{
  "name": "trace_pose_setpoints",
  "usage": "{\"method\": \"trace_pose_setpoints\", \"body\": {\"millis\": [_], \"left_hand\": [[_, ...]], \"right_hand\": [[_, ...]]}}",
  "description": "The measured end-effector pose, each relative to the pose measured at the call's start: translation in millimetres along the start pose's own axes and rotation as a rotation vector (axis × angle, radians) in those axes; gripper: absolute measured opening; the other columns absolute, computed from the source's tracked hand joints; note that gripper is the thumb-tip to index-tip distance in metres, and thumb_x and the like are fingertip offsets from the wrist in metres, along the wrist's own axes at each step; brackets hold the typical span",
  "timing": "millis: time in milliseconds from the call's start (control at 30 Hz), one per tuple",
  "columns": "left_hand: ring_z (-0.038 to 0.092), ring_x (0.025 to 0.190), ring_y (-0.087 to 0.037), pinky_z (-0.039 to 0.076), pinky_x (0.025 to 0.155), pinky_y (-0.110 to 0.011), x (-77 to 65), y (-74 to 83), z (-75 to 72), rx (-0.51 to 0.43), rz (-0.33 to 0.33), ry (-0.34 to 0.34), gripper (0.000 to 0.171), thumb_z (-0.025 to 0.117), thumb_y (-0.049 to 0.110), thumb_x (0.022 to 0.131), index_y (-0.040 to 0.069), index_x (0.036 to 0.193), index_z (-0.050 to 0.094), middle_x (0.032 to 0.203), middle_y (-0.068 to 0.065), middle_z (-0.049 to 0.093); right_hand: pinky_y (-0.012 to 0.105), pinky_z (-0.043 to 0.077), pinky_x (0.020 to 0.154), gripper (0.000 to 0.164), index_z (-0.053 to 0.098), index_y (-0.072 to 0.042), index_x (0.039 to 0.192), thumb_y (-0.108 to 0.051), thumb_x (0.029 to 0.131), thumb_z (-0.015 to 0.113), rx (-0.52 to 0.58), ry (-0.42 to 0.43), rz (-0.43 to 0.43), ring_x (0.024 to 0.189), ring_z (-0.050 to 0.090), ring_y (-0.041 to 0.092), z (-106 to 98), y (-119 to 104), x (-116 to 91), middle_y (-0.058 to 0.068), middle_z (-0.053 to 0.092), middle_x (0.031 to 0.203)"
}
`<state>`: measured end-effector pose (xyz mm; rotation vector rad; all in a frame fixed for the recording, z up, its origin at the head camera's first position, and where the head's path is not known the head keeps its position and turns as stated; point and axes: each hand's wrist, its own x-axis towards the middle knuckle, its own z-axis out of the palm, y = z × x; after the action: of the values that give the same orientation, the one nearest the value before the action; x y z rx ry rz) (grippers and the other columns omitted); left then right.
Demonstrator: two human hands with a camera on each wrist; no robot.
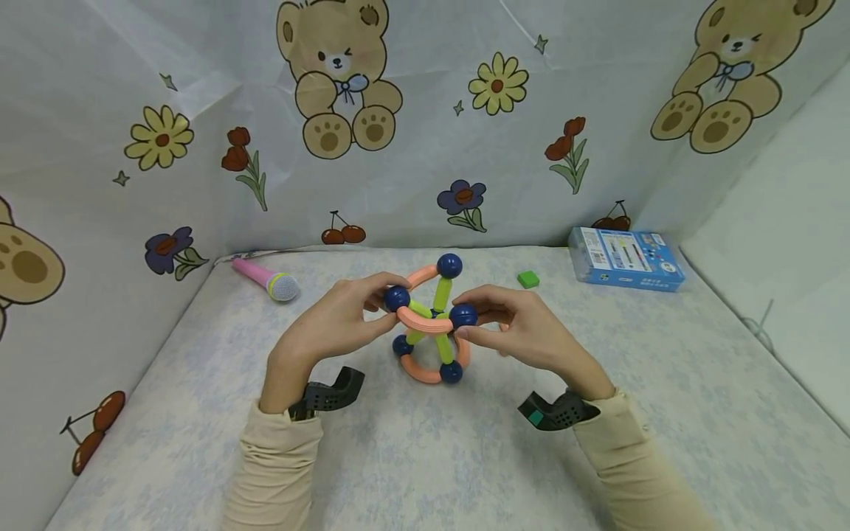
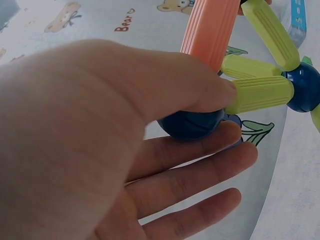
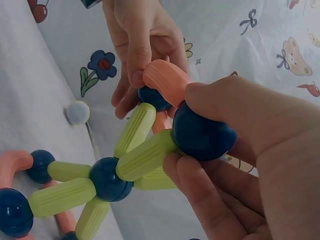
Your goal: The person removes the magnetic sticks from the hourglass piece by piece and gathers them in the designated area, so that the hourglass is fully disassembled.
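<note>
A model built of magnetic balls and sticks stands on the table between both hands. Blue balls join lime-green straight sticks and orange curved sticks; in the right wrist view several green sticks meet at a central blue ball. My left hand pinches the upper left blue ball between thumb and fingers. With thumb and fingertips, my right hand pinches the upper right blue ball. An orange curved stick spans these two balls. The model's far right side is partly hidden behind the right hand.
A pink toy microphone lies at the back left of the table. At the back right are a small green block and a blue-and-clear box. A patterned cloth hangs behind, and a white wall borders the right side.
</note>
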<state>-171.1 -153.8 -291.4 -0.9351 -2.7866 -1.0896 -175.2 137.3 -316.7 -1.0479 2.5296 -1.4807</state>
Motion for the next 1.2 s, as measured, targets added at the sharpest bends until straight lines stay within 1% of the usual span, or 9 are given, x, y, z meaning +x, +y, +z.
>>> {"method": "trace_pose_setpoints", "body": {"millis": [267,467,600,733,867,967,1033,1133,1200], "left_hand": [[0.073,0.1,-0.016,0.058,0.097,-0.041,-0.3,-0.2,0.7,-0.015,0.006,0.007,0.036,0.071,0.012,0.098,0.011,0.133,0.064,0.113,0.0,0.074],[0.072,0.102,-0.016,0.058,0.098,-0.042,-0.7,-0.7,1.2,-0.021,0.003,0.003,0.036,0.071,0.016,0.099,0.013,0.134,0.064,0.115,0.001,0.074],[0.072,0.104,-0.017,0.057,0.099,-0.043,-1.1,-0.7,1.8,-0.028,-0.006,-0.004,0.037,0.072,0.018,0.099,0.013,0.135,0.064,0.116,0.001,0.074],[0.072,0.104,-0.018,0.057,0.1,-0.045,-1.6,-0.9,2.3,-0.03,-0.01,-0.001,0.037,0.072,0.018,0.099,0.013,0.134,0.064,0.116,0.001,0.074],[0.072,0.104,-0.018,0.057,0.1,-0.046,-1.8,-1.0,2.6,-0.031,-0.016,-0.002,0.036,0.071,0.018,0.099,0.014,0.134,0.064,0.117,0.0,0.073],[0.072,0.104,-0.018,0.057,0.1,-0.045,-1.7,-0.8,2.3,-0.028,-0.018,-0.004,0.037,0.071,0.018,0.099,0.013,0.135,0.064,0.118,0.0,0.073],[0.072,0.104,-0.018,0.057,0.1,-0.044,-1.5,-0.6,2.1,-0.022,-0.018,-0.003,0.037,0.071,0.018,0.099,0.013,0.135,0.063,0.118,0.0,0.073],[0.072,0.104,-0.018,0.057,0.1,-0.043,-1.3,-0.6,1.9,-0.014,-0.016,-0.001,0.036,0.071,0.018,0.099,0.013,0.135,0.063,0.117,0.0,0.073],[0.072,0.104,-0.018,0.057,0.1,-0.043,-1.4,-0.7,2.0,-0.016,-0.014,-0.001,0.036,0.07,0.018,0.099,0.013,0.134,0.063,0.117,0.0,0.073]], "right_hand": [[0.029,0.061,0.086,0.033,0.069,-0.012,0.127,-0.015,0.096,0.076,-0.047,0.021,0.028,0.098,0.07,0.012,0.4,-2.1,-0.2,0.0,0.072,0.115],[0.027,0.061,0.083,0.031,0.068,-0.01,0.125,-0.011,0.095,0.076,-0.033,0.046,0.011,0.096,0.07,0.014,2.1,-1.3,-0.5,0.002,0.07,0.113],[0.027,0.059,0.078,0.032,0.062,-0.011,0.122,-0.008,0.093,0.077,-0.019,0.101,0.003,0.096,0.072,0.014,5.0,0.1,-1.0,0.004,0.065,0.115],[0.026,0.058,0.077,0.035,0.056,-0.009,0.117,-0.005,0.09,0.078,-0.018,0.182,0.006,0.092,0.072,0.016,6.4,1.4,0.2,0.006,0.06,0.113],[0.024,0.059,0.079,0.036,0.056,-0.007,0.116,-0.006,0.09,0.08,-0.051,0.234,0.025,0.088,0.071,0.016,5.8,4.0,1.0,0.007,0.062,0.109],[0.023,0.059,0.079,0.036,0.061,-0.009,0.122,-0.012,0.091,0.08,-0.11,0.26,0.037,0.09,0.069,0.016,4.7,9.6,2.0,0.007,0.066,0.113],[0.023,0.059,0.08,0.038,0.064,-0.01,0.127,-0.015,0.092,0.08,-0.144,0.288,0.047,0.092,0.068,0.017,3.7,16.5,2.9,0.007,0.065,0.116],[0.028,0.06,0.082,0.041,0.066,-0.011,0.132,-0.019,0.094,0.078,-0.179,0.335,0.087,0.096,0.067,0.02,1.8,32.0,4.0,0.009,0.062,0.121],[0.034,0.061,0.086,0.042,0.065,-0.011,0.135,-0.022,0.096,0.076,-0.182,0.363,0.142,0.1,0.067,0.023,0.1,44.2,4.2,0.01,0.062,0.124]]}}
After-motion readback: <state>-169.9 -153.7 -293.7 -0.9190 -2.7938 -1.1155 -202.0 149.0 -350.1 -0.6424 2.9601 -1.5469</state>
